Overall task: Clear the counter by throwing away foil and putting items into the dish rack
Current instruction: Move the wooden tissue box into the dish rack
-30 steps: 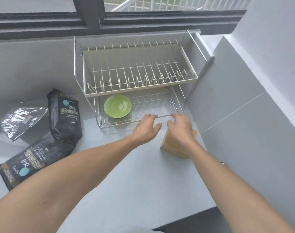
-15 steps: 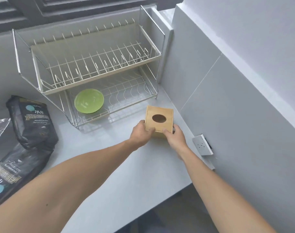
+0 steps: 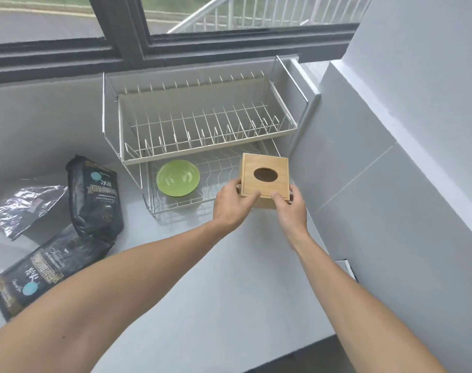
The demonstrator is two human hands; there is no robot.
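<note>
A wooden box (image 3: 264, 175) with an oval hole in its top is held between both hands, lifted off the counter in front of the right end of the dish rack's lower shelf. My left hand (image 3: 233, 203) grips its left near corner and my right hand (image 3: 290, 207) its right near corner. The two-tier wire dish rack (image 3: 202, 130) stands under the window; a green plate (image 3: 177, 178) lies on its lower shelf. A crumpled sheet of foil (image 3: 25, 205) lies at the far left of the counter.
Two black printed bags (image 3: 95, 195) (image 3: 41, 267) lie left of the rack on the grey counter (image 3: 202, 292). A tiled wall (image 3: 390, 184) closes the right side, with a wall socket (image 3: 346, 267) low on it. The counter's front edge runs at the lower right.
Both hands took hold of the wooden box and lifted it from the counter toward the rack's lower shelf. The view has swung back up and left, showing the window and foil again.
</note>
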